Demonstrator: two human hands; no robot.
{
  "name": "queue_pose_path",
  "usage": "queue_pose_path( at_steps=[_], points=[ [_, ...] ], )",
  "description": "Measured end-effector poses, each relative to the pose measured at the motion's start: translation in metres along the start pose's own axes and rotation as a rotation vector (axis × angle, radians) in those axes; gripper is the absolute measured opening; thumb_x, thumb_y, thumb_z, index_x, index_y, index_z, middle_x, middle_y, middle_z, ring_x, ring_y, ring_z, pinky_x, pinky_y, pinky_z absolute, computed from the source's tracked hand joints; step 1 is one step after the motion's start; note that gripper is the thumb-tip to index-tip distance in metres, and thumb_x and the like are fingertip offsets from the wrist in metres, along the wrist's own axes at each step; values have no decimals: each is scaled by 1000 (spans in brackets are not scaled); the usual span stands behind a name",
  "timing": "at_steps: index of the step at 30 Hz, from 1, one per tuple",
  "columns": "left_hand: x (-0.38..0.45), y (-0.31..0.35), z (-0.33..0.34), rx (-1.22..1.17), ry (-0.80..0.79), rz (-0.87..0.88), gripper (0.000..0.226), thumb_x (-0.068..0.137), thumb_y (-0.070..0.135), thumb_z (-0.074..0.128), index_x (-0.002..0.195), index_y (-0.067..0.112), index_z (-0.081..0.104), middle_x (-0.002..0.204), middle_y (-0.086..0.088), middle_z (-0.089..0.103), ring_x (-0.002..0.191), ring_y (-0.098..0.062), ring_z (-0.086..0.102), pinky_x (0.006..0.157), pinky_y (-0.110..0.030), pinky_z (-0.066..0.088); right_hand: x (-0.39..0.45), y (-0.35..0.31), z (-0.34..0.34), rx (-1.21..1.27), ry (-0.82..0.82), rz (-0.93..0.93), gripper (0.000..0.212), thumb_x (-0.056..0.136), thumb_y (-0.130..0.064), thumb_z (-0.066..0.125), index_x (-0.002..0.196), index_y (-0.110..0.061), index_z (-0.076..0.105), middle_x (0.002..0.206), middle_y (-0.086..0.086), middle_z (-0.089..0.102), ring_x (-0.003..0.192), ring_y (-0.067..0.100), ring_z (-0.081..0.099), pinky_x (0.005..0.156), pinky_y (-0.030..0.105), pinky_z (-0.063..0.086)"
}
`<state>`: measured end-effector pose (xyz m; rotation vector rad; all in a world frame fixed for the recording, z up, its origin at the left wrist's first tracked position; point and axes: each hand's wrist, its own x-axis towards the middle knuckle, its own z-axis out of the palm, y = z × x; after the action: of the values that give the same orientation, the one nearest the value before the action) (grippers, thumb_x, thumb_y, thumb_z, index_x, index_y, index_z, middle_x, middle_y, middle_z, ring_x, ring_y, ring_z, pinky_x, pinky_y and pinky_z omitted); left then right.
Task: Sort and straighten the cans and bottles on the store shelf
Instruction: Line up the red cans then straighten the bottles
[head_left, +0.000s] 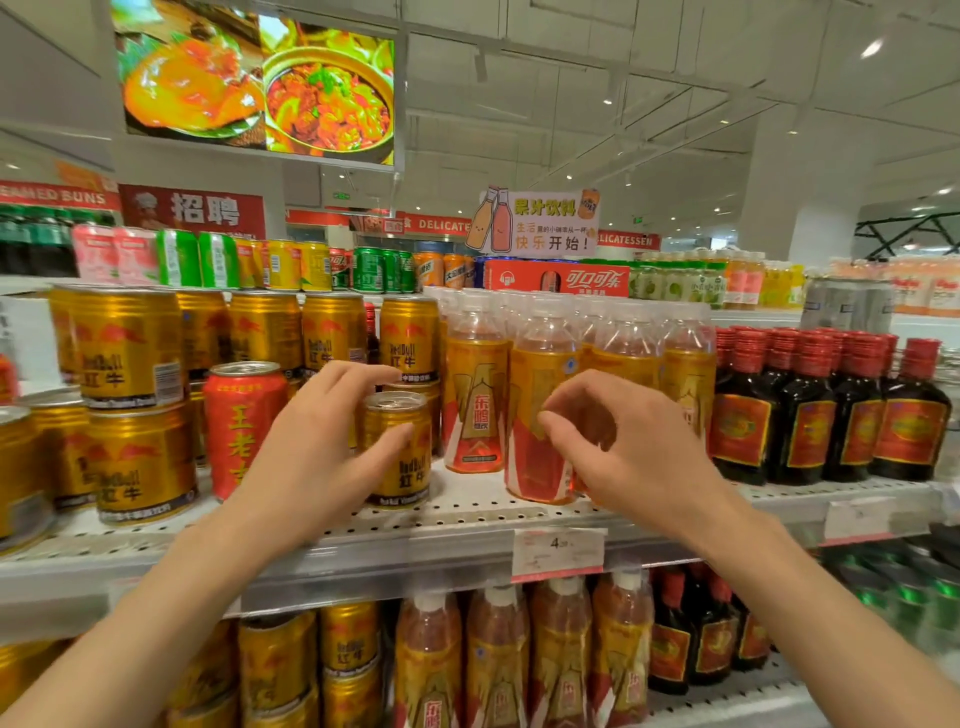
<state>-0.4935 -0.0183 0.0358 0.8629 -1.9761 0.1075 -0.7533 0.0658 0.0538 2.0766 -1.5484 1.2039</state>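
Observation:
On the white perforated shelf (467, 512), my left hand (317, 447) wraps a short gold Red Bull can (402, 467) from its left, thumb on the front and fingers behind the rim. A red herbal-tea can (234, 415) stands just left of that hand, among stacked gold cans (130, 353). My right hand (618, 447) hovers in front of an orange-labelled bottle (535, 457), fingers curled and apart, holding nothing. A second orange bottle (475, 410) stands between the two hands, with rows of the same bottles behind.
Dark bottles with red caps (810, 415) fill the shelf to the right. A price tag (558, 553) hangs on the shelf edge. The lower shelf holds gold cans (348, 654), orange bottles (498, 660) and dark bottles. Mixed cans line the top shelf.

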Motion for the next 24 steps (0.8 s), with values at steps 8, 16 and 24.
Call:
queue_pose_path(
  at_steps=[8,16,24],
  points=[
    [-29,-25,-2,-23,-48,-52,63,88,40,71,144,27,46,132,12,52,111,1,52,85,-7,38,38,-33,60,81,-265,-1,34,95,-45,63,126,-33,58,110,-14,58,84,-3,57,78,19,48],
    [-51,-51,-39,64,75,-133,54,85,23,76,134,22,53,99,10,58,73,-1,60,58,-11,46,46,-47,91,228,-311,70,43,91,-50,66,130,-36,52,121,-11,61,79,11,72,80,38,62],
    [-64,-74,-55,78,99,-146,47,87,18,74,130,21,55,98,10,56,77,-3,60,60,-17,50,52,-67,110,203,-275,80,46,94,-48,63,136,-34,51,115,-17,59,85,6,67,82,31,59]
  ],
)
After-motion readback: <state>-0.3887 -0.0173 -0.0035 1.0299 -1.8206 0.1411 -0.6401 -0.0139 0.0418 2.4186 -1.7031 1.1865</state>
